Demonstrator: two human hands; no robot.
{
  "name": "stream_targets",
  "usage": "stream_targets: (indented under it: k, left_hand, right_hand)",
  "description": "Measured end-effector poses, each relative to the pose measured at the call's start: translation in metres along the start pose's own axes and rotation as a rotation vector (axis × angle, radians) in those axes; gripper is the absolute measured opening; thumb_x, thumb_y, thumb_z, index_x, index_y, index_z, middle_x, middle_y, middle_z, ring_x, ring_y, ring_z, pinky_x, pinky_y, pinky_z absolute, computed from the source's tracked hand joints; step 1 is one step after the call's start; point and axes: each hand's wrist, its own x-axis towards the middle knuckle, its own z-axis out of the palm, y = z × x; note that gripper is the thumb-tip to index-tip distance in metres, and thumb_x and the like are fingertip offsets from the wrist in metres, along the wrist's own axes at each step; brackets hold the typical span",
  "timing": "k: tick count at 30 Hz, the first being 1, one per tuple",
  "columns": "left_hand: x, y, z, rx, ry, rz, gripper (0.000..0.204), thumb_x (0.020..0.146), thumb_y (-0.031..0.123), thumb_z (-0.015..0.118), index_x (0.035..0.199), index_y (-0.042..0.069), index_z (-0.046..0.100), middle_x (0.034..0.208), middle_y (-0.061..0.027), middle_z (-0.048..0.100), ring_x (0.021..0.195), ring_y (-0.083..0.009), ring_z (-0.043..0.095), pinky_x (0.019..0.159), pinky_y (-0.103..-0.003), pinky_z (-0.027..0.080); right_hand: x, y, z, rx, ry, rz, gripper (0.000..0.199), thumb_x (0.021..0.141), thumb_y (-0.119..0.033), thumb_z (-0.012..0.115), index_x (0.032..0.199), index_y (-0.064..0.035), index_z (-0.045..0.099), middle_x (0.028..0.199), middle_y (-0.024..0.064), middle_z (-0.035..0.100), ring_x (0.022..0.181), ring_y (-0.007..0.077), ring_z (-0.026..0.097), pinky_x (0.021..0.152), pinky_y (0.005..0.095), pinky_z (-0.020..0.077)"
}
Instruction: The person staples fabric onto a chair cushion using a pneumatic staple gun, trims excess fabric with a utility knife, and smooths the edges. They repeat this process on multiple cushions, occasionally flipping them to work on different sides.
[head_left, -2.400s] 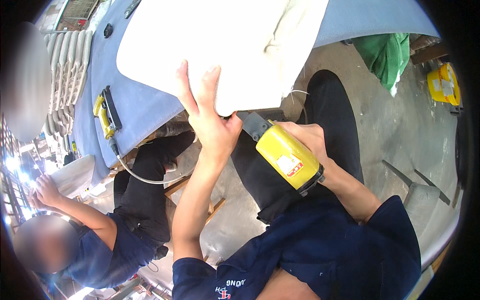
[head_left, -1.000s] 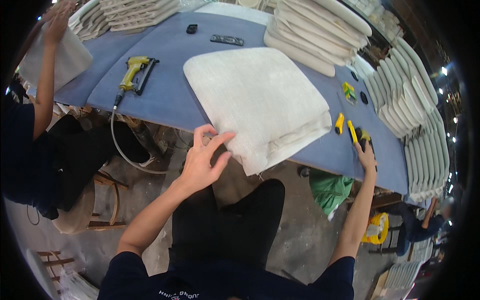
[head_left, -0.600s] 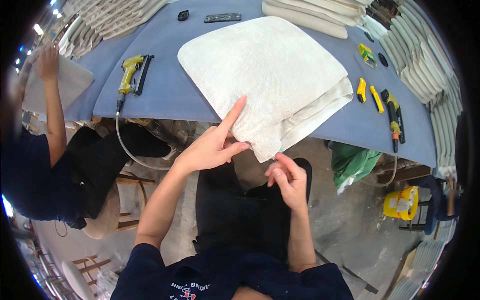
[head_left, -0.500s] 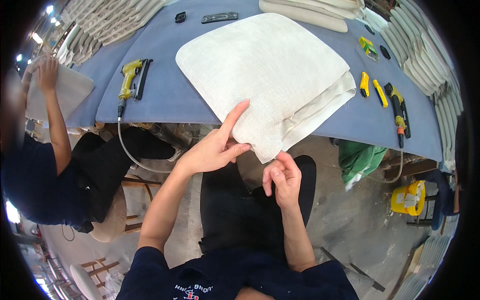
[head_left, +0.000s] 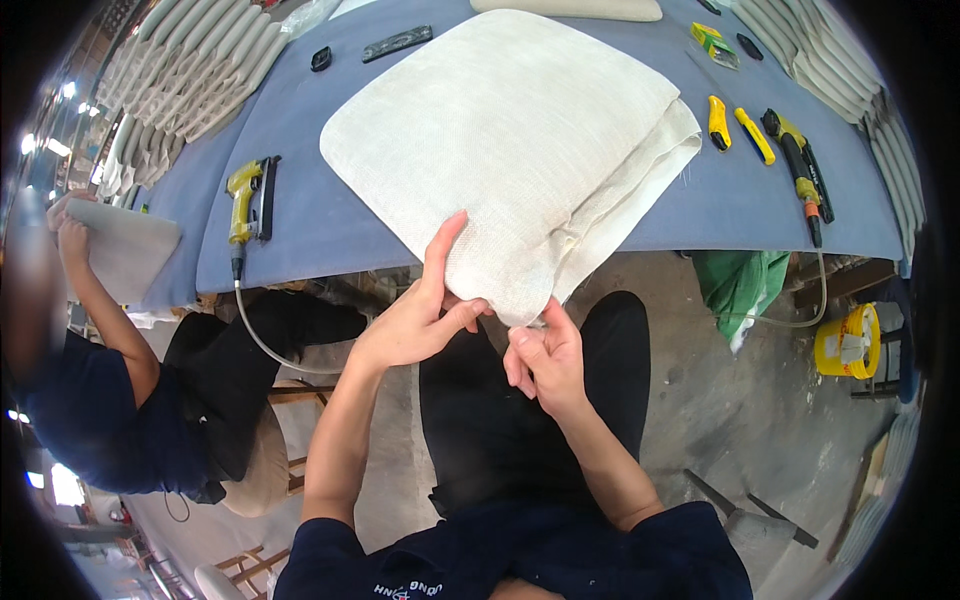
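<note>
Left hand [head_left: 408, 322] partly hidden, apparently beneath cushion [head_left: 500, 140]; co-worker's head [head_left: 36, 280] blurred

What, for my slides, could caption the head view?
Left hand holds a cream upholstered pad; right hand touches its near corner.

Pad [head_left: 500, 140]: off-white, fine woven grain. Table [head_left: 300, 200] beneath pad: plain greyish blue. Left gun [head_left: 241, 205], left of pad: yellow, black. Right gun [head_left: 808, 187], right of pad: yellow, black, orange collar [head_left: 811, 210]. Bag [head_left: 738, 285], below right of pad: green. Bucket [head_left: 842, 345], farther right of pad: yellow, whitish patch. Trousers [head_left: 470, 440], below pad: black.
</note>
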Motion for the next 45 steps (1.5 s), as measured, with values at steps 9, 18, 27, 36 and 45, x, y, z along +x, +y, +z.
stream_targets:
  k: [9,18,27,36,45]
  left_hand:
    - [0.004,-0.018,-0.004,0.079,0.016,0.132,0.099,0.103,-0.002,0.062,0.172,0.012,-0.009,0.175,-0.021,0.009,0.146,-0.0283,0.044,0.115,-0.044,0.045]
    - [0.008,-0.046,-0.01,-0.056,-0.032,0.225,0.106,0.102,0.018,0.073,0.171,0.004,-0.006,0.178,-0.0217,0.003,0.164,-0.0336,0.013,0.131,-0.05,0.02]
    - [0.008,-0.052,-0.01,0.433,0.074,0.309,0.109,0.098,0.027,0.078,0.167,-0.005,0.001,0.173,-0.0309,0.014,0.161,-0.0437,0.022,0.13,-0.051,0.021]
    - [0.006,-0.059,-0.012,0.427,0.063,0.333,0.106,0.098,0.024,0.076,0.167,-0.006,0.001,0.17,-0.0344,0.019,0.159,-0.0458,0.028,0.129,-0.051,0.023]
    - [0.007,-0.044,0.001,0.372,0.123,0.292,0.11,0.096,0.026,0.081,0.167,-0.003,0.002,0.168,-0.0353,0.025,0.155,-0.0469,0.036,0.126,-0.05,0.031]
  right_hand:
    - [0.026,-0.007,0.007,-0.311,-0.027,0.016,0.025,0.106,-0.022,0.072,0.106,0.0027,0.074,0.062,0.0014,0.063,0.05,0.0062,0.056,0.044,0.0244,0.0396]
    - [0.036,0.027,-0.028,-0.509,-0.041,-0.321,0.021,0.103,-0.02,0.075,0.099,-0.0002,0.079,0.063,0.0035,0.066,0.056,0.01,0.061,0.054,0.0299,0.047]
    - [0.046,0.041,-0.029,-0.57,0.0,-0.454,0.018,0.096,-0.018,0.082,0.093,0.0,0.081,0.07,0.0071,0.074,0.058,0.0145,0.07,0.055,0.0283,0.0505]
    - [0.086,0.069,-0.04,-0.662,0.004,-0.862,0.027,0.089,-0.025,0.089,0.098,-0.0003,0.083,0.09,0.0102,0.081,0.083,0.0257,0.08,0.075,0.0342,0.0593]
    - [0.086,0.077,-0.041,-0.658,0.016,-0.826,0.032,0.093,-0.031,0.085,0.101,0.0003,0.081,0.093,0.0099,0.081,0.094,0.0306,0.079,0.085,0.0412,0.0588]
